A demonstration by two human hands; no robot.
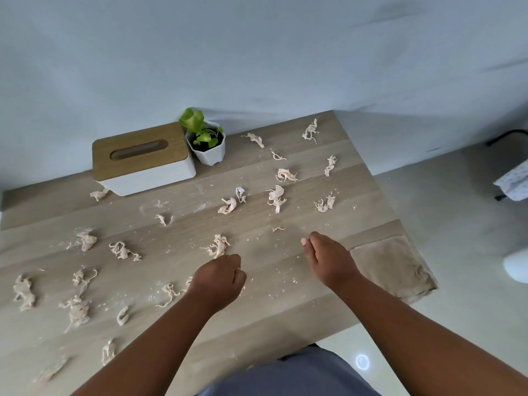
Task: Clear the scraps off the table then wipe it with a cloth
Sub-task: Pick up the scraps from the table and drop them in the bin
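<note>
Scraps across table, left hand fisted, contents hidden, right hand relaxed

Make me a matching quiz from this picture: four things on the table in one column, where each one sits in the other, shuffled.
Things:
1. tissue box
2. potted plant
3. cloth
4. scraps

Places:
A. scattered all over the table
B. flat at the right edge
C. far left, by the wall
D. just right of the tissue box

Pairs: 1-C, 2-D, 3-B, 4-A
</note>
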